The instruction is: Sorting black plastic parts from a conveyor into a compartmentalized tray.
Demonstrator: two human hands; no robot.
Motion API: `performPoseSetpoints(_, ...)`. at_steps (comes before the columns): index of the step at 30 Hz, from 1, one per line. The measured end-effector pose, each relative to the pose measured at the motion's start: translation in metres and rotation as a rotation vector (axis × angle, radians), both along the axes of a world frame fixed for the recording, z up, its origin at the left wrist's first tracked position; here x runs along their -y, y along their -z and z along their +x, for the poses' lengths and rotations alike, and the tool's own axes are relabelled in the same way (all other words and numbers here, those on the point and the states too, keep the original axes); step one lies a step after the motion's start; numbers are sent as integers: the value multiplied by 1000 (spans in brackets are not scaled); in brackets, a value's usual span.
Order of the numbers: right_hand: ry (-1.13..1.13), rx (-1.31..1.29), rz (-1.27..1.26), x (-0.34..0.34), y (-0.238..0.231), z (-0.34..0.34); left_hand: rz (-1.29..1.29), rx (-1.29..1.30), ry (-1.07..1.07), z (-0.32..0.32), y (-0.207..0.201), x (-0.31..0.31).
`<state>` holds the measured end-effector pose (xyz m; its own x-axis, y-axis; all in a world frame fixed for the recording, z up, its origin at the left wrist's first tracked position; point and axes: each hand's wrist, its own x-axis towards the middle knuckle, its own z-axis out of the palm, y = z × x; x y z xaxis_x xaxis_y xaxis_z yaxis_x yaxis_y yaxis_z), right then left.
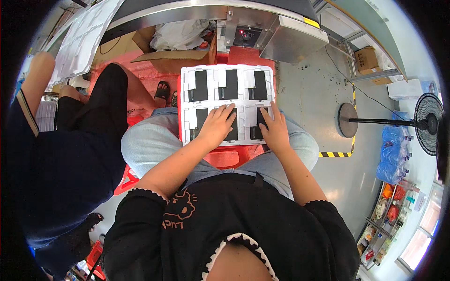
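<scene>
White tray (227, 68), six pockets in two rows of three, lies across our lap, resting on our knees; long axis runs left to right, one long edge toward our belly, the other toward the grey machine (286, 40) beyond it. We take the tray as landmark for everything below.

Grey machine: just past the tray's far edge, a red light showing at its middle. Open cardboard box (173, 56) past the tray's far left corner. Another person in dark clothes sits well to the left of the tray, a sandalled foot (162, 90) near its left edge. Standing fan (429, 122) well off to the right of the tray; red stool (229, 158) shows under its near edge.

Black flat parts (230, 84): one in each pocket, upright rectangles, long axes running near-to-far, crosswise to the tray's length.

Left hand (216, 127): palm down over the near-row middle pocket, fingers (228, 110) spread flat and pressing the part there, nothing gripped.

Right hand (274, 129): on the near-row right pocket, fingers close together, tips on the black part; we cannot tell whether they pinch its edge or only press.

Our judgement on seating well: press straight down with flat fingers over the part's middle, keep the tray level on both knees, and check each part sits square with its pocket walls before moving along the row.
</scene>
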<state>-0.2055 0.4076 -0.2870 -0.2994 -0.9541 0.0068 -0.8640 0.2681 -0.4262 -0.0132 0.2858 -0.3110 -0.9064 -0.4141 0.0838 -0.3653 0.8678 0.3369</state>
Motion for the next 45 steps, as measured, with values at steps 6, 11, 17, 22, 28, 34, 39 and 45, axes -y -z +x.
performPoseSetpoints(6,-117,-97,50,-14,19,7,-76,8,41,6,5,12)
performPoseSetpoints(11,-123,-154,19,-28,29,13,-48,-106,120,8,13,18)
performPoseSetpoints(17,-23,-75,-176,-20,18,26,31,-104,-79,31,7,-2)
performPoseSetpoints(22,-80,121,-332,20,3,34,119,-19,-241,26,15,1)
performPoseSetpoints(28,-211,117,-729,102,-109,43,138,-72,-287,26,0,7)
performPoseSetpoints(34,-179,247,-906,127,-173,38,1329,-1314,-796,34,-89,85)
performPoseSetpoints(39,-79,358,-745,105,-142,48,1291,-1731,-523,67,-160,142)
performPoseSetpoints(45,121,1107,-398,104,-129,53,1387,-1542,-586,93,-144,120)
